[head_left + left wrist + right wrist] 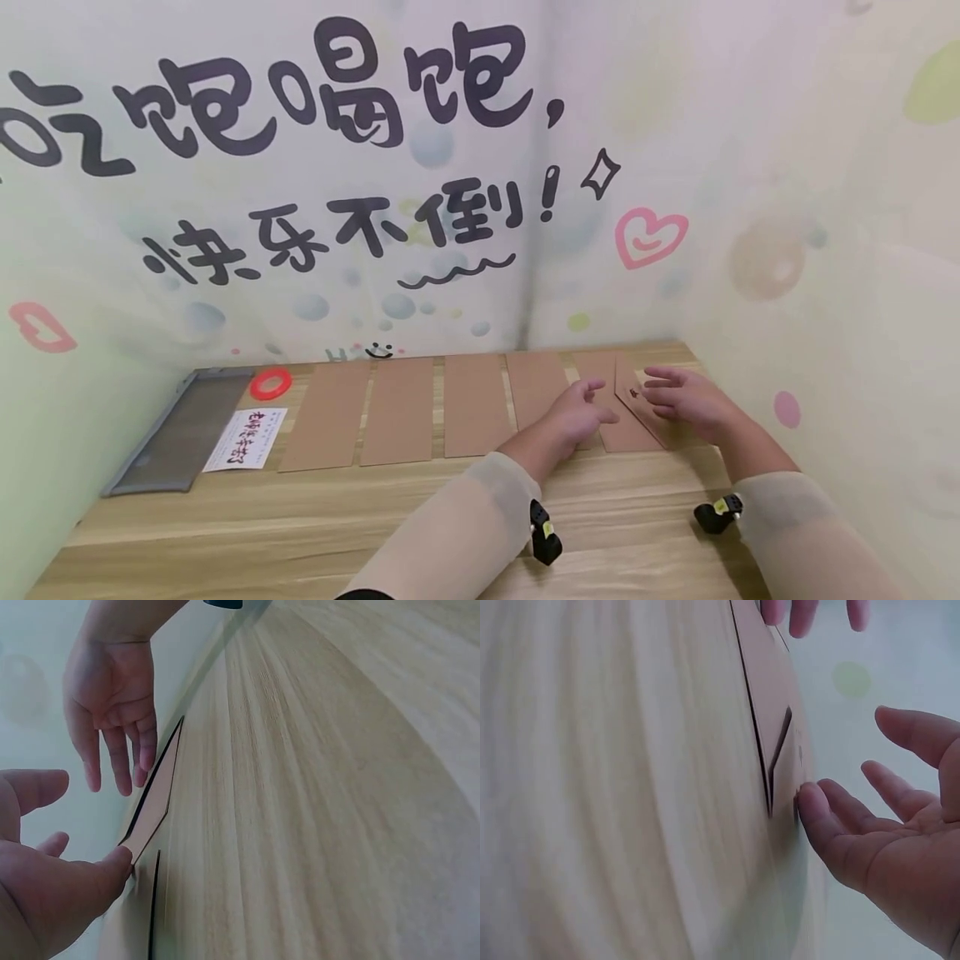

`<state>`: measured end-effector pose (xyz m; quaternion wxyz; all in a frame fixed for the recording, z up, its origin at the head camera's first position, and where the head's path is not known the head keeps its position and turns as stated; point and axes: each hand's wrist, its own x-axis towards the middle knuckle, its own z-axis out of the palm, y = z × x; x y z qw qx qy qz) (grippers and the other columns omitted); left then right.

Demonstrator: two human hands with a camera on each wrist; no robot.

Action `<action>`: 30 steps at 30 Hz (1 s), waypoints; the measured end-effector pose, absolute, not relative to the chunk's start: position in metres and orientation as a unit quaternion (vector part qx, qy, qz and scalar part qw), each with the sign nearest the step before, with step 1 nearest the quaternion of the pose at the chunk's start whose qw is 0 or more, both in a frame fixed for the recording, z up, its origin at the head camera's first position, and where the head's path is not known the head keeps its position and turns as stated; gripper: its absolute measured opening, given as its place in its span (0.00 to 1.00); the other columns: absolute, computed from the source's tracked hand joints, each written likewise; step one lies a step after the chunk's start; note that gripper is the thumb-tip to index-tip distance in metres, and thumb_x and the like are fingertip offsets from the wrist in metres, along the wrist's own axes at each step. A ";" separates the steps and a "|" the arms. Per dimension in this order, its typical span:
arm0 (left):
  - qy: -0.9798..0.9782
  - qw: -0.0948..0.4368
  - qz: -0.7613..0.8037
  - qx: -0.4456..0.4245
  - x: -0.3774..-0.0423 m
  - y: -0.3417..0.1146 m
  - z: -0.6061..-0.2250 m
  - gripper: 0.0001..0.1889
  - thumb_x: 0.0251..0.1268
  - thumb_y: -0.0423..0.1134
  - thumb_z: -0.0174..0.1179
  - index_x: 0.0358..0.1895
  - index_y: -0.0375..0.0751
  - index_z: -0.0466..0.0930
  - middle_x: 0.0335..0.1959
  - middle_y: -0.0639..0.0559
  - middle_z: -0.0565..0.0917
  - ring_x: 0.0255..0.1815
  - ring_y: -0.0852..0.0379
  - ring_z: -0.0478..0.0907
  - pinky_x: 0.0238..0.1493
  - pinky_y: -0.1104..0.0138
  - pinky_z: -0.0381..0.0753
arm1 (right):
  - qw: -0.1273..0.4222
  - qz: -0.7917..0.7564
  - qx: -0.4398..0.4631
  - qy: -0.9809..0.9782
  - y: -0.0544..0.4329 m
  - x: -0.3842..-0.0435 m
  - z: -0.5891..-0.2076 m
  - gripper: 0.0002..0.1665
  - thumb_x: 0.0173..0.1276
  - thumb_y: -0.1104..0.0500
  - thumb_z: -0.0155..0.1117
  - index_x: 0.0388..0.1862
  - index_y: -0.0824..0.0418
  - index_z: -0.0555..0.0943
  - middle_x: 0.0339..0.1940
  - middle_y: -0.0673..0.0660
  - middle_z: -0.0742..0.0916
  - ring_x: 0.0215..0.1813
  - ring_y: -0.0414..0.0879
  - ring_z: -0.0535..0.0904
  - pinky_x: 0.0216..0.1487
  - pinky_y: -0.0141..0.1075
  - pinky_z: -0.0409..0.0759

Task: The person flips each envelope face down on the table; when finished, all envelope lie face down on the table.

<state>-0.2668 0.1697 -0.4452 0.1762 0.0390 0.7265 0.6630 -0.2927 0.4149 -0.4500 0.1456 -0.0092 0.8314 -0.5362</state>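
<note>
At the right end of a row, a brown paper sheet (622,433) lies on the wooden table with its right part folded up into a slanting flap (634,395). My left hand (576,411) hovers at the sheet's left, fingers spread and holding nothing. In the left wrist view, the left thumb (112,874) overlaps one corner of the paper. On the other side is my right hand (686,402), its fingers loosely extended beside the flap. From the right wrist, a right fingertip (812,799) shows right at the flap's edge.
Several brown paper sheets (397,412) lie side by side leftward along the back wall. Beyond them are a white card (246,440) with handwriting, a red ring (271,383) and a grey pouch (176,433). Printed walls (825,333) enclose the table (262,533) at the back and sides.
</note>
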 end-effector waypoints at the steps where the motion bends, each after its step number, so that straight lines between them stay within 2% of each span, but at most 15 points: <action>1: 0.724 0.177 0.665 0.038 -0.267 0.170 -0.446 0.31 0.65 0.30 0.70 0.73 0.47 0.78 0.80 0.39 0.72 0.82 0.39 0.68 0.83 0.47 0.68 | 0.145 -0.536 -0.008 0.831 0.414 -0.294 -0.450 0.42 0.85 0.55 0.57 0.87 0.70 0.53 0.84 0.76 0.65 0.79 0.61 0.74 0.68 0.37 0.85; 6: 0.721 0.175 0.669 0.037 -0.268 0.171 -0.445 0.30 0.65 0.30 0.71 0.71 0.49 0.79 0.80 0.41 0.73 0.83 0.40 0.67 0.83 0.47 0.68 | 0.141 -0.546 0.003 0.826 0.412 -0.299 -0.450 0.41 0.85 0.57 0.57 0.86 0.71 0.54 0.85 0.77 0.62 0.77 0.59 0.75 0.67 0.35 0.85; 11: 0.722 0.175 0.669 0.038 -0.267 0.170 -0.445 0.31 0.66 0.31 0.71 0.72 0.47 0.78 0.80 0.42 0.72 0.83 0.40 0.66 0.83 0.47 0.67 | 0.143 -0.573 0.007 0.807 0.414 -0.301 -0.453 0.42 0.85 0.58 0.58 0.86 0.73 0.52 0.85 0.79 0.60 0.65 0.41 0.84 0.65 0.34 0.86; 13: 0.721 0.175 0.670 0.037 -0.266 0.170 -0.446 0.30 0.66 0.30 0.71 0.71 0.48 0.79 0.80 0.42 0.72 0.83 0.40 0.66 0.83 0.47 0.68 | 0.145 -0.584 0.006 0.798 0.416 -0.301 -0.454 0.42 0.85 0.58 0.57 0.86 0.73 0.51 0.85 0.80 0.59 0.62 0.38 0.85 0.65 0.34 0.86; 21: 0.717 0.169 0.675 0.041 -0.267 0.174 -0.448 0.30 0.65 0.29 0.70 0.71 0.46 0.79 0.80 0.40 0.73 0.82 0.40 0.68 0.81 0.47 0.72 | 0.142 -0.597 -0.011 0.789 0.428 -0.299 -0.454 0.43 0.86 0.56 0.55 0.87 0.72 0.50 0.85 0.80 0.61 0.59 0.30 0.83 0.61 0.27 0.84; 27: 0.704 0.174 0.688 0.035 -0.267 0.177 -0.446 0.30 0.65 0.34 0.71 0.71 0.44 0.79 0.78 0.41 0.75 0.80 0.41 0.70 0.82 0.46 0.69 | 0.149 -0.603 -0.044 0.783 0.431 -0.300 -0.450 0.42 0.86 0.57 0.55 0.87 0.73 0.50 0.87 0.76 0.58 0.60 0.22 0.79 0.62 0.23 0.82; 28: 0.702 0.174 0.690 0.034 -0.267 0.177 -0.446 0.29 0.65 0.35 0.70 0.71 0.43 0.79 0.78 0.41 0.75 0.80 0.41 0.70 0.82 0.46 0.69 | 0.148 -0.607 -0.049 0.779 0.430 -0.300 -0.450 0.42 0.86 0.57 0.55 0.87 0.74 0.50 0.87 0.75 0.58 0.60 0.21 0.79 0.62 0.23 0.82; 30: 0.699 0.176 0.692 0.032 -0.267 0.178 -0.445 0.29 0.66 0.37 0.70 0.71 0.43 0.79 0.77 0.41 0.75 0.79 0.41 0.71 0.81 0.45 0.69 | 0.148 -0.615 -0.055 0.772 0.429 -0.301 -0.451 0.41 0.86 0.57 0.54 0.86 0.73 0.51 0.85 0.71 0.65 0.60 0.23 0.80 0.61 0.25 0.84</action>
